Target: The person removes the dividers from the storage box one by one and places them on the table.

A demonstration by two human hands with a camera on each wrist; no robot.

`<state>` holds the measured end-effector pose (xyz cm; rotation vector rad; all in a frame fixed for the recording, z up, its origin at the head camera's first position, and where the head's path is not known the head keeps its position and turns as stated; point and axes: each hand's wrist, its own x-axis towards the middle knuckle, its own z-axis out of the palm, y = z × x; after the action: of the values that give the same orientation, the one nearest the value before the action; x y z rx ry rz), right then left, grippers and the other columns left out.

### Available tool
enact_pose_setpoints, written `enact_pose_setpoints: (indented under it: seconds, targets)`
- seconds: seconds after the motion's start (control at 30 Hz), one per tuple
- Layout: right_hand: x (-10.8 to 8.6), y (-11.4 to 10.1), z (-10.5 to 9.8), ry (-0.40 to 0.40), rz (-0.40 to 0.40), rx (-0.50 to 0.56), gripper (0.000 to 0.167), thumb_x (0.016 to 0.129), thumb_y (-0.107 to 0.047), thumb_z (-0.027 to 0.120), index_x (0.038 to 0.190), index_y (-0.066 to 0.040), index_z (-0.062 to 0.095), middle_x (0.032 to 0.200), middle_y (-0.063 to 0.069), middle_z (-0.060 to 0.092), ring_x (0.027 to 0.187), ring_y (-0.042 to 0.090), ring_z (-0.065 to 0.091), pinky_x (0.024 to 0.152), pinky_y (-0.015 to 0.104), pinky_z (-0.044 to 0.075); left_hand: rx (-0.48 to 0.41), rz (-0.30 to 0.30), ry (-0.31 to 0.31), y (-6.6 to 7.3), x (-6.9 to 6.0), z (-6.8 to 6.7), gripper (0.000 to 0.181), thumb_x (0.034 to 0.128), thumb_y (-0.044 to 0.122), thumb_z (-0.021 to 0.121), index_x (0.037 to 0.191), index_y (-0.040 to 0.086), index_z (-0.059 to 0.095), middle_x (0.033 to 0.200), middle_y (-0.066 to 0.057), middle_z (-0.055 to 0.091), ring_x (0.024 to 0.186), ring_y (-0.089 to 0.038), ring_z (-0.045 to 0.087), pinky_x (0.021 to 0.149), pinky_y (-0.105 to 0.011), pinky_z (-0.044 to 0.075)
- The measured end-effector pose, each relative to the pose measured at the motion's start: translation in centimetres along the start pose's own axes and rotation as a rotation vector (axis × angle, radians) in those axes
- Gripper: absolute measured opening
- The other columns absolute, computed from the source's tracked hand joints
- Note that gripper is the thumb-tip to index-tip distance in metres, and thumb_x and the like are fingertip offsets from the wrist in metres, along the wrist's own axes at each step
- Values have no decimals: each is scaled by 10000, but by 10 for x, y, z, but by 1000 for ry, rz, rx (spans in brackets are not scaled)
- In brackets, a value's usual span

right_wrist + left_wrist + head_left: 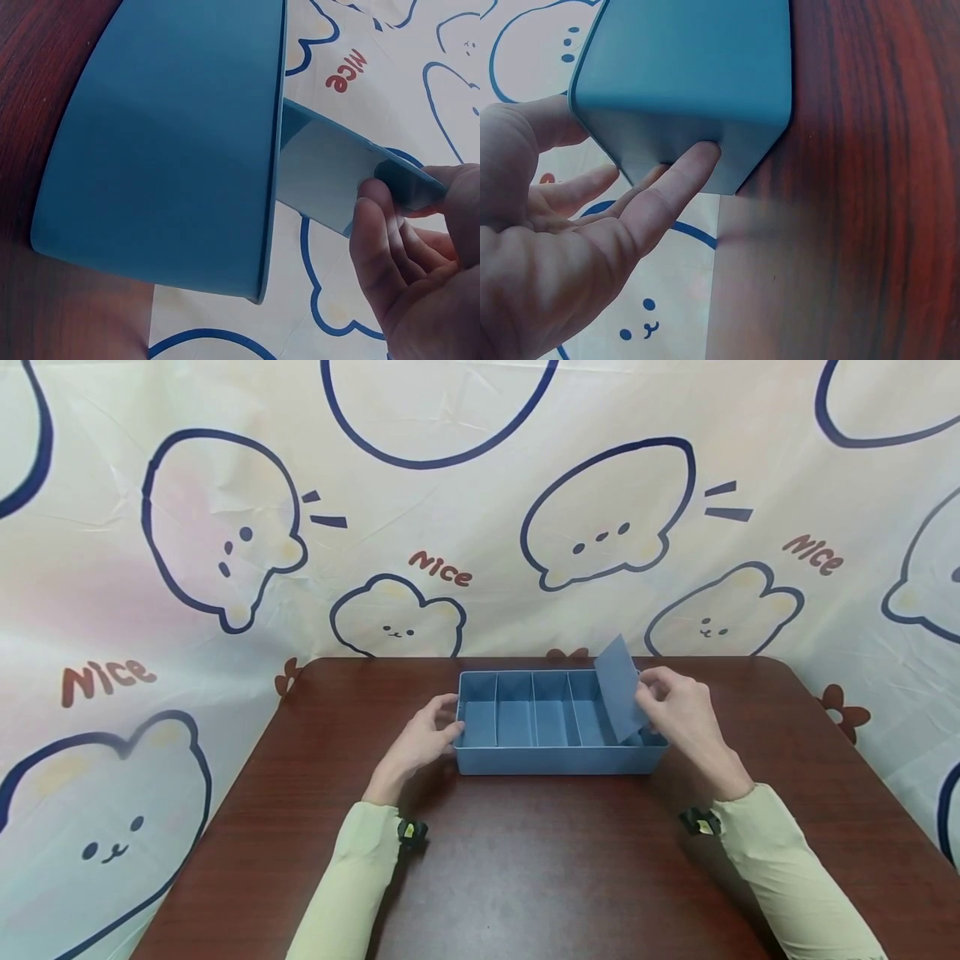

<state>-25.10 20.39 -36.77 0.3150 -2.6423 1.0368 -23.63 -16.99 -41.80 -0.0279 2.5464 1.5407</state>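
A long blue divided box (555, 761) stands on the table, with thin upright partitions splitting its inside into compartments. My left hand (422, 739) rests at the box's left end. In the left wrist view its extended fingers (673, 187) touch the outer end wall and do not wrap round it. At the other end, my right hand (681, 708) pinches a flat blue divider panel (619, 692) between thumb and fingers. The panel is tilted and rises above the rim, its lower part over the rightmost compartments. In the right wrist view the gripped panel (322, 169) sticks out past the rim.
The dark brown wooden table (517, 860) carries the box near its far edge. Behind and beside it hangs a pale cloth (495, 527) printed with cartoon outlines. A small dark device (412, 832) is worn on the left wrist, and a similar device (701, 821) on the right.
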Motion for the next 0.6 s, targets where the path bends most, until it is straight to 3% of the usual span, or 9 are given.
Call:
enact_pose_setpoints:
  seconds: [0.3, 0.6]
  targets:
    - [1, 1, 2, 0, -20, -9, 243, 954, -150, 536, 1147, -36, 629, 802, 143, 646, 514, 204, 617, 490, 220, 524, 4, 1, 5, -1, 1, 0, 567, 972, 218, 595, 1486, 234, 357, 1412, -120, 504, 1202, -301, 591, 898, -428, 580]
    - [1, 2, 2, 19, -51, 19, 223, 945, -128, 534, 1119, -23, 626, 780, 142, 651, 515, 238, 635, 469, 215, 523, -4, 2, 1, -2, 3, 2, 572, 973, 216, 593, 1493, 209, 354, 1413, -129, 501, 1204, -300, 589, 893, -432, 582]
